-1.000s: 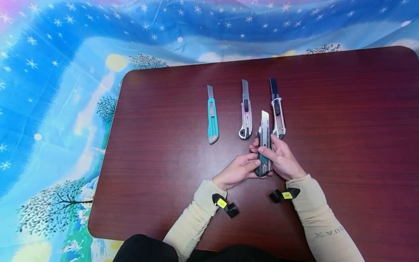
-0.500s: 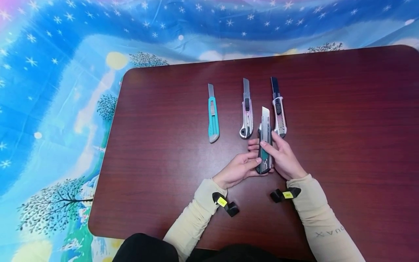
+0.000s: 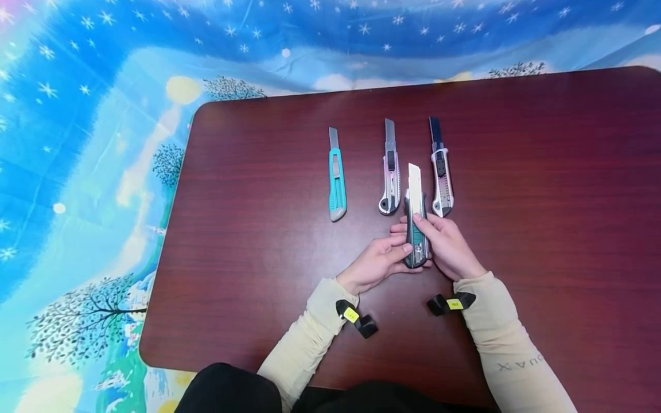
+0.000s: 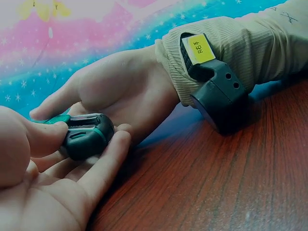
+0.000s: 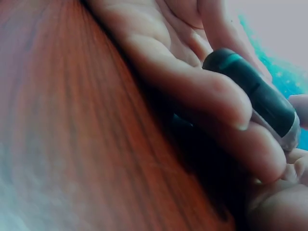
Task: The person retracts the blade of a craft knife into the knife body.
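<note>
In the head view a box cutter (image 3: 417, 238) with a black and green body and bright extended blade is held blade-away between both hands. My left hand (image 3: 373, 265) pinches its butt end, thumb on top and fingers beneath. From the other side my right hand (image 3: 454, 246) grips the middle, its thumb lying on the upper face. The left wrist view shows the rounded dark butt of the box cutter (image 4: 89, 137) between the hands. The right wrist view has its dark body (image 5: 255, 91) behind blurred fingers.
Beyond the hands lie a turquoise box cutter (image 3: 338, 183), a silver one (image 3: 391, 172) and a white-grey one with a dark blade (image 3: 442, 172), blades out and pointing away. They rest on a dark red wooden table (image 3: 248, 241). A patterned blue cloth (image 3: 310, 34) hangs behind.
The held box cutter's blade tip has swung slightly left, and the blade now looks brighter. My right thumb has slid a little farther up its body. The whole head view has shifted slightly.
</note>
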Motion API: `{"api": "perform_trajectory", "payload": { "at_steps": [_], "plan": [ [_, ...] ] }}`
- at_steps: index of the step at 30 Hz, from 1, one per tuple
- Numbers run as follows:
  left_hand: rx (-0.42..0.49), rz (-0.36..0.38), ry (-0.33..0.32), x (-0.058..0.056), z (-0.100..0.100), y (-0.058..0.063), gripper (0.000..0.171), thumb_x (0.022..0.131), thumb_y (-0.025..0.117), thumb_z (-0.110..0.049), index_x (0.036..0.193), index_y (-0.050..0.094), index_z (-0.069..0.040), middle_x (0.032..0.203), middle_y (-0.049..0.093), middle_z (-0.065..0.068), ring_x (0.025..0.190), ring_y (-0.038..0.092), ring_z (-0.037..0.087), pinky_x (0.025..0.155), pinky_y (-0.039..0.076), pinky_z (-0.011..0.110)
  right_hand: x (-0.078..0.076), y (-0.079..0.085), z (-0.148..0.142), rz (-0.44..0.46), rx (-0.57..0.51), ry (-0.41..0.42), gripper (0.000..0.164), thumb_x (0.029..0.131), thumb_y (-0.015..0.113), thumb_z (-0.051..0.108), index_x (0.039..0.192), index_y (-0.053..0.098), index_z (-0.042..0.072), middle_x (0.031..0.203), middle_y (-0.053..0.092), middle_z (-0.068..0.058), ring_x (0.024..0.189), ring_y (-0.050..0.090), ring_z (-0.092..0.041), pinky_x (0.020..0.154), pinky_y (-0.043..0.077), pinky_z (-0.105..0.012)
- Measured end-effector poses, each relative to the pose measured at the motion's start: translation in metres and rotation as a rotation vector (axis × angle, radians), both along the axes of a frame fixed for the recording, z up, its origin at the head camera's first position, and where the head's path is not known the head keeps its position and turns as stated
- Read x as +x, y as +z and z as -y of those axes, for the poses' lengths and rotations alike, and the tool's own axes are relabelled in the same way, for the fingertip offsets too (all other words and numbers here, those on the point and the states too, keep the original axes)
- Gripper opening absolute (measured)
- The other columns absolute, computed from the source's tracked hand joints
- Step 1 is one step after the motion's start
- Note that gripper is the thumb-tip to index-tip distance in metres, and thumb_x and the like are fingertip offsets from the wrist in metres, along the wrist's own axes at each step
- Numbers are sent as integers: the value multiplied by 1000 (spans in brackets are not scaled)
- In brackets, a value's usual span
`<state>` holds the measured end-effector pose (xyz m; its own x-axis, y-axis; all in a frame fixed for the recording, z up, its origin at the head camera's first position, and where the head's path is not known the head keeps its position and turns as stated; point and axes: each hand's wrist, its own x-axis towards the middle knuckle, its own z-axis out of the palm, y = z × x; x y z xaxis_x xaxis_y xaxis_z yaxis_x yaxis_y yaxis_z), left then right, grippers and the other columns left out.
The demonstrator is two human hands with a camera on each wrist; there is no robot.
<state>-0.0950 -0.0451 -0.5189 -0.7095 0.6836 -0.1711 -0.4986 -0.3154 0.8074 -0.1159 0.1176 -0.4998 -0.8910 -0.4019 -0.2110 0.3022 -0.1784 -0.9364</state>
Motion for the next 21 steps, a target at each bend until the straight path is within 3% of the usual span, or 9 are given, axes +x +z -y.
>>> {"api": "perform_trajectory", "payload": {
  "at_steps": [10,21],
  "plan": [
    [-16,-21,7,-2,-1,-3,37,97,35,-8,132,38,4,129,45,25,112,49,43,91,49,42,-1,-3,0,-30,-65,18,44,94,45,17,117,39,-20,100,67,-15,93,65,-21,84,52,-23],
    [-39,-11,15,-1,-2,0,37,97,33,-8,132,38,3,128,46,25,111,49,44,91,49,40,0,-4,-2,-48,-79,41,45,93,48,12,119,35,-21,104,66,-14,99,63,-21,86,51,-23]
  ]
}}
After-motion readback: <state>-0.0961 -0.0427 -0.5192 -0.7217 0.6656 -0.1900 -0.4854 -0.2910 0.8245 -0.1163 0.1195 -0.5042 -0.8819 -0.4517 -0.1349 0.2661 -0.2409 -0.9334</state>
